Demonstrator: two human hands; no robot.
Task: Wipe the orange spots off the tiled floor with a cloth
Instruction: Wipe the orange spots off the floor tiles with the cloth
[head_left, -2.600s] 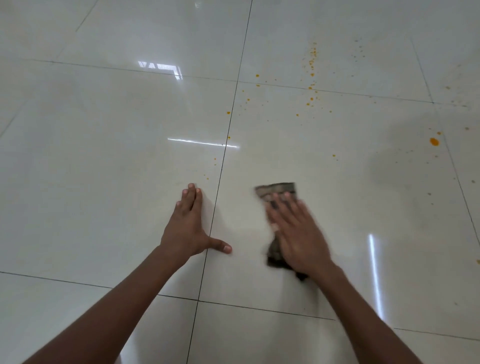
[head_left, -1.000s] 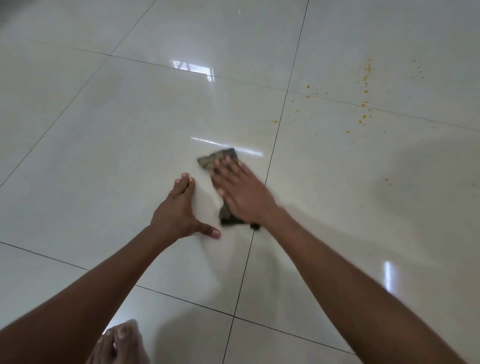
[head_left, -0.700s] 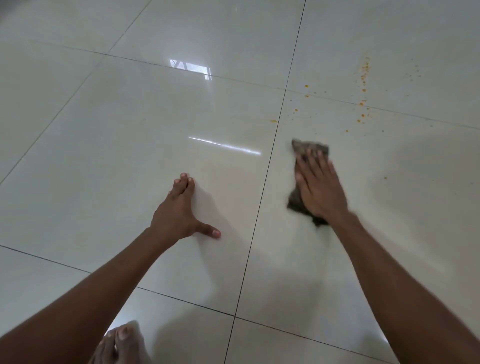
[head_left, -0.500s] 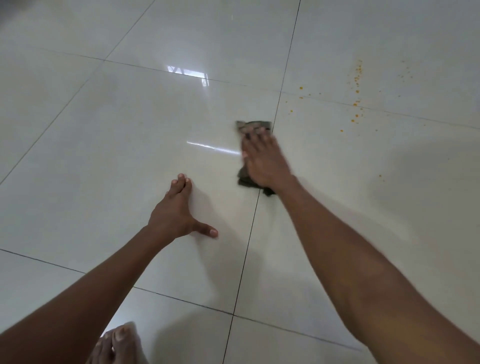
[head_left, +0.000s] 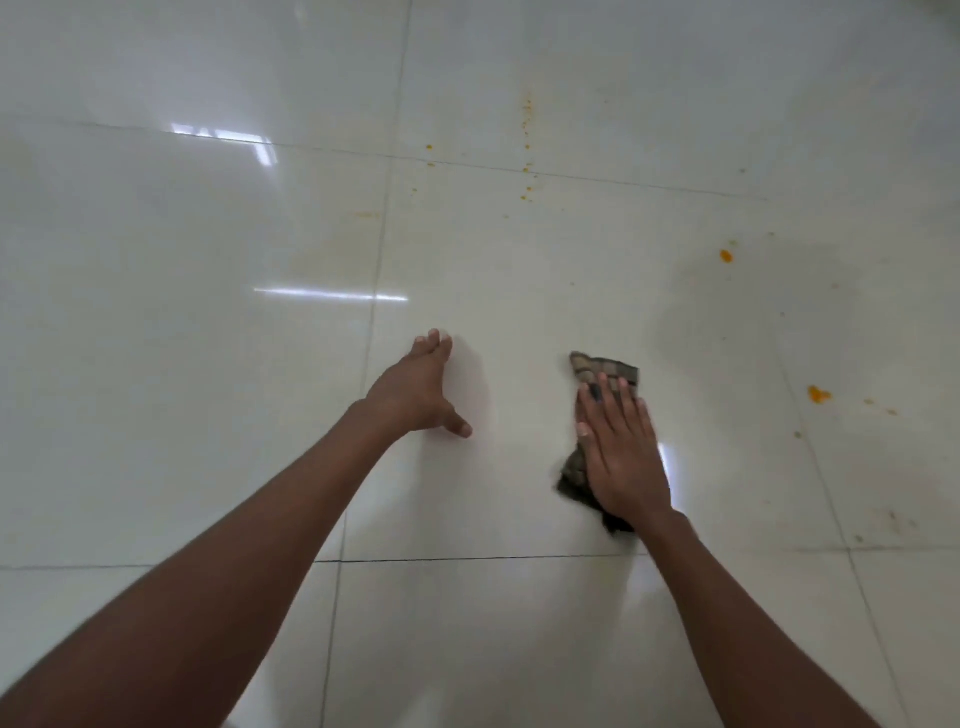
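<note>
My right hand (head_left: 621, 452) lies flat, fingers straight, pressing a dark checked cloth (head_left: 605, 370) onto the glossy white tiled floor (head_left: 208, 415). The cloth sticks out beyond my fingertips and below my palm. My left hand (head_left: 415, 387) rests flat on the floor to the left of it, thumb spread. Orange spots (head_left: 527, 156) run in a line far ahead along a grout joint. Two bigger orange blobs sit to the right: one blob (head_left: 725, 255) farther off, another blob (head_left: 818, 394) level with the cloth. Small specks dot the tiles around them.
Grout lines cross the floor: one runs away from me just left of my left hand, one runs across below both hands. Bright light reflections streak the tiles. A faint yellowish smear (head_left: 366, 214) shows far ahead.
My right hand has slid the cloth back toward me and to the right, off the grout line. The view has turned right, so my foot is gone from view and the right-hand blobs show.
</note>
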